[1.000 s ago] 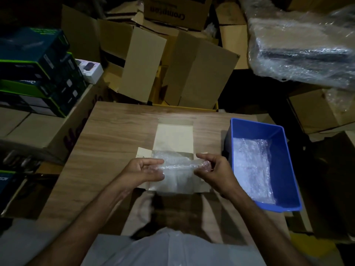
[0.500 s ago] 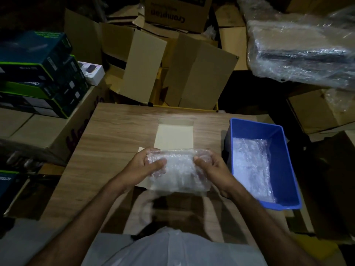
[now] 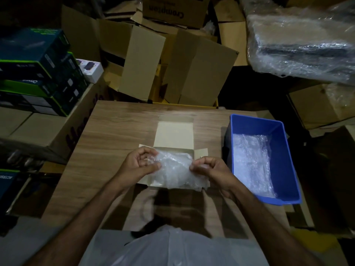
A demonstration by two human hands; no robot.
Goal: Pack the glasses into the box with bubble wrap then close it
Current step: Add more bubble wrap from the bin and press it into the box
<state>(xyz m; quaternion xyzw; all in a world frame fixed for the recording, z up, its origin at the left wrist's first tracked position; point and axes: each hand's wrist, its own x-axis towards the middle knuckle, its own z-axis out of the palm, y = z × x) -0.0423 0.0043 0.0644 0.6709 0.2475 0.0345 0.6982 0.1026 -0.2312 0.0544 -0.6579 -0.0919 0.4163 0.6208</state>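
Since a moment ago your left hand [image 3: 138,166] and right hand [image 3: 209,169] have shifted to the bubble-wrapped bundle's [image 3: 176,170] top corners, fingers pinching it over the one open box [image 3: 173,135]; a carton [image 3: 172,8] probably reads "Crompton".

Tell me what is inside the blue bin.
The blue bin holds loose clear bubble wrap along its floor. Anything lying beneath that wrap is covered and cannot be made out.
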